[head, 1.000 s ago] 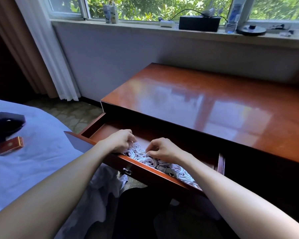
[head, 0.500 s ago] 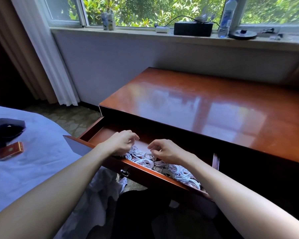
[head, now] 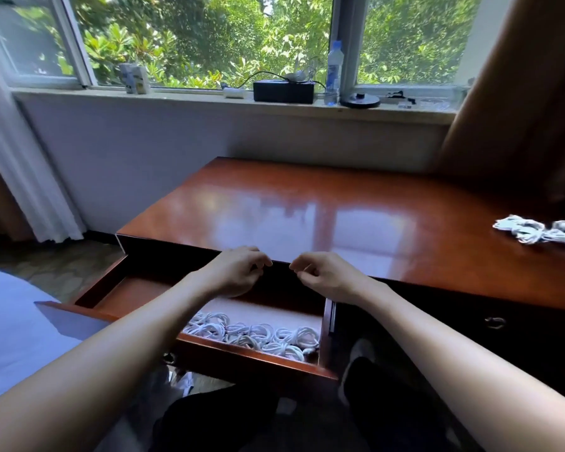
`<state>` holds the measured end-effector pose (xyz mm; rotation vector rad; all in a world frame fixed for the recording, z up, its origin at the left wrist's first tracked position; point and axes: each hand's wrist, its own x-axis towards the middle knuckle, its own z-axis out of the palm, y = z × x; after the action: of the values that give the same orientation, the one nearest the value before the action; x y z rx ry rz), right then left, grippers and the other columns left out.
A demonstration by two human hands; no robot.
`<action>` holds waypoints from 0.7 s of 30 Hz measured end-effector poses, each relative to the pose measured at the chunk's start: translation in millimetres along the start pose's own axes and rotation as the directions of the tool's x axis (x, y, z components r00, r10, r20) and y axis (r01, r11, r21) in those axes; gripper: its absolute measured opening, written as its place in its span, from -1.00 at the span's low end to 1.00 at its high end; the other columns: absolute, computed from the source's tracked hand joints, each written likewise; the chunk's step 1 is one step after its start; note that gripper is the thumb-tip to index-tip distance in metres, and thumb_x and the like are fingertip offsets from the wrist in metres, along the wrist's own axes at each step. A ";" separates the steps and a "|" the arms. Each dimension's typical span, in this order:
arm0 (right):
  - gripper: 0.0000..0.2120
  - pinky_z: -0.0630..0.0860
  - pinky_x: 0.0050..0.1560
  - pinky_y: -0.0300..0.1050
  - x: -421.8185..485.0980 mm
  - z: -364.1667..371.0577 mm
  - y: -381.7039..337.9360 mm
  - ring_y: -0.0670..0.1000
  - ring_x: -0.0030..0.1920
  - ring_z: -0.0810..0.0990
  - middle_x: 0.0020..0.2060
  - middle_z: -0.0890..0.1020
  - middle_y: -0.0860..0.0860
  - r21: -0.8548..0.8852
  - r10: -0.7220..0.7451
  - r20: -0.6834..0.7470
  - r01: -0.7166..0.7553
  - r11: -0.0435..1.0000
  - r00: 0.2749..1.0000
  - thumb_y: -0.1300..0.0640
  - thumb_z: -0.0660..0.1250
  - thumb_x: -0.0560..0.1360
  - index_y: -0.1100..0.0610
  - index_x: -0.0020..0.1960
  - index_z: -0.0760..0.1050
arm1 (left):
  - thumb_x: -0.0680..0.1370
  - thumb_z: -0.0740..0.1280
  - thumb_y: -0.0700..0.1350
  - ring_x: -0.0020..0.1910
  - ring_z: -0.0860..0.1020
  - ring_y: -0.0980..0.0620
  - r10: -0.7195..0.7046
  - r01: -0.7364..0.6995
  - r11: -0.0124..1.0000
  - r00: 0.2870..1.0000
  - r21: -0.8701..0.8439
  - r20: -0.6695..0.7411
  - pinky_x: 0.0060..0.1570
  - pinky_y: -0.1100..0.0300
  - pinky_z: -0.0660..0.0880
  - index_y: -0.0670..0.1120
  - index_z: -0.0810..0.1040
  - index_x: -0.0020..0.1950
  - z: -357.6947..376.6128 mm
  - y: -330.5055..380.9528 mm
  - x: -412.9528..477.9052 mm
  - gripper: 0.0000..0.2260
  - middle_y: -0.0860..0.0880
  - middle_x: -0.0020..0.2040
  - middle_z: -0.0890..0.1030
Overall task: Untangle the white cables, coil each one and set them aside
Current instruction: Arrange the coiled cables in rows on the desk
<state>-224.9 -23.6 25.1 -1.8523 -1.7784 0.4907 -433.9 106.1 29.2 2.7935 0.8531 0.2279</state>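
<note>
Several coiled white cables (head: 258, 336) lie in a row along the front of the open wooden drawer (head: 242, 357). A tangled heap of white cables (head: 542, 233) rests on the desk top at the far right. My left hand (head: 237, 272) and my right hand (head: 323, 275) hover side by side above the drawer, at the desk's front edge. Both have loosely curled fingers and hold nothing. Neither hand touches a cable.
The glossy brown desk (head: 307, 203) stands under a window sill (head: 209, 99) that carries a black box (head: 283, 90), a water bottle (head: 334, 73) and small items. A bed with a white sheet (head: 10, 327) lies at the left. A second drawer handle (head: 494, 322) sits at the right.
Both hands have lifted out of the drawer, off the coiled cables, up to the desk edge. The camera has tilted up and right, bringing the tangled heap into view.
</note>
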 end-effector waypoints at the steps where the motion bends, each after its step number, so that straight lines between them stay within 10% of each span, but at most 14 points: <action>1: -0.79 0.52 0.07 -0.22 -7.3 -10.2 6.8 -0.12 -0.06 0.63 -0.05 0.69 -0.09 -0.005 0.017 -0.020 -0.017 1.000 1.000 0.14 0.32 0.56 0.01 0.16 0.64 | 0.53 0.21 -0.01 0.14 0.58 -0.02 0.026 -0.027 1.000 1.000 0.014 0.012 0.19 -0.01 0.48 0.08 0.59 0.24 -0.5 12.7 8.6 -0.68 0.05 0.13 0.60; 12: -0.76 0.37 0.35 -0.15 -96.2 -117.5 101.9 -0.13 0.27 0.48 0.16 0.64 -0.18 -0.164 0.153 -0.241 -0.196 0.967 0.958 0.06 0.28 0.61 -0.03 0.23 0.60 | 0.64 0.22 0.09 0.38 0.41 -0.01 0.221 -0.217 0.965 0.975 0.145 -0.015 0.34 0.04 0.22 0.08 0.45 0.43 25.9 145.3 104.9 -0.64 0.04 0.38 0.48; 21: -0.79 0.44 0.27 0.00 -155.4 -177.6 190.8 0.03 0.18 0.57 0.10 0.69 -0.07 -0.246 0.280 -0.420 -0.405 0.880 0.863 -0.03 0.30 0.58 -0.04 0.14 0.64 | 0.63 0.22 0.11 0.39 0.40 -0.03 0.332 -0.335 0.933 0.942 0.135 0.042 0.39 0.01 0.21 0.07 0.46 0.42 61.2 236.4 180.6 -0.63 0.03 0.41 0.47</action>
<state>22.2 -199.2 38.8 -2.3321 -1.3280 -0.0529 -147.1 7.2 43.5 3.0553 0.3960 0.2008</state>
